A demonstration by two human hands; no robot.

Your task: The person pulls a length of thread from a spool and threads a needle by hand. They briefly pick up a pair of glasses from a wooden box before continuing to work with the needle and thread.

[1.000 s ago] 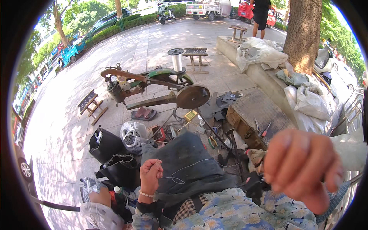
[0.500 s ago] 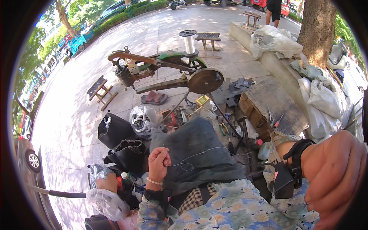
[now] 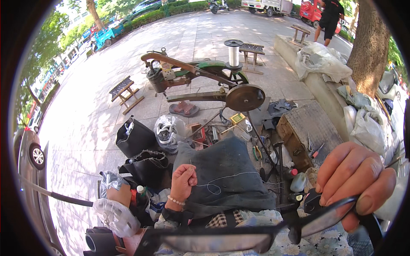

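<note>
My left hand (image 3: 183,185) is closed in a pinch above my lap. A thin needle-like tip (image 3: 191,162) sticks up from its fingers, and a white thread (image 3: 234,174) trails from the hand, loops once and lies over the dark cloth (image 3: 226,155) spread on my lap. Close to the camera at the right, my right hand (image 3: 356,177) grips a pair of dark-framed eyeglasses (image 3: 294,234) by one side. The lenses stretch across the lower part of the view, over my flowered clothing.
Ahead stands a hand-cranked sewing machine (image 3: 196,79) with a thread spool (image 3: 233,55). Tools lie below it, beside a wooden box (image 3: 309,128). Black boots (image 3: 136,138) and bagged shoes (image 3: 168,132) stand at the left. Folding stools (image 3: 126,94) and a tree (image 3: 370,47) are around.
My right hand has swung inward from the right edge, and eyeglasses now show in it. My left hand keeps its pinch on the thread. The view has shifted slightly left.
</note>
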